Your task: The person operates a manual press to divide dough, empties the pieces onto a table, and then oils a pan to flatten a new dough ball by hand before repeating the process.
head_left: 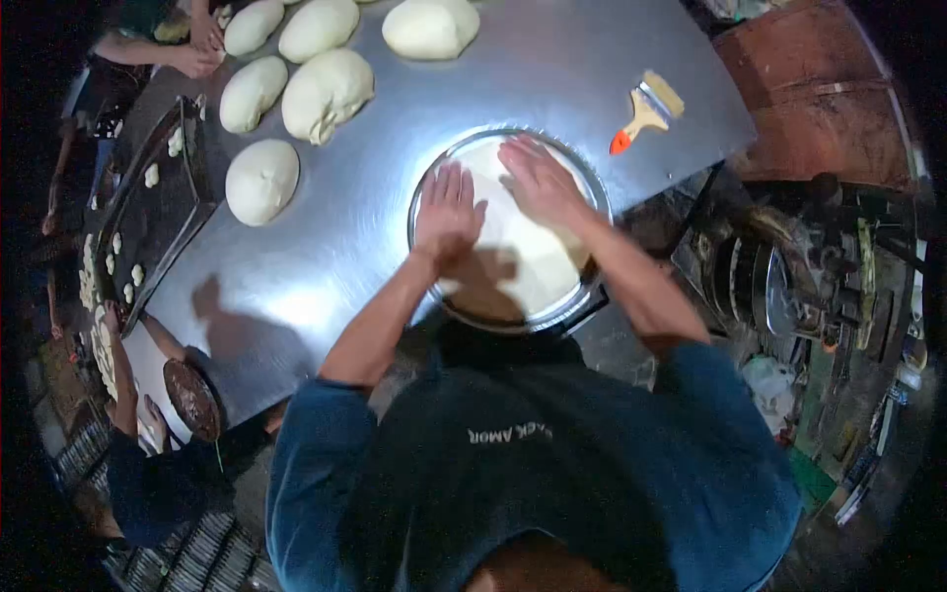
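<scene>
From the head view, your left hand point(449, 209) lies flat on the sheet of dough point(523, 247) that fills the round metal pan point(584, 296), fingers spread wide and pressed palm-down on its left part. Your right hand point(538, 180) rests on the far right part of the same dough, fingers also stretched out flat, holding nothing. The pan sits on the steel tabletop point(345, 247), at its near right edge, just in front of your body.

To the right and farther off, a pastry brush point(646, 111) with an orange handle lies on the tabletop, apart from the pan. Several dough balls point(326, 91) lie on the far left part of the tabletop, one more point(431, 27) at the far middle. Left of the tabletop, a dark tray point(187, 197) holds small dough pieces. Another person's hands point(202, 49) show at the far left corner, and another person's arm reaches in at the near left.
</scene>
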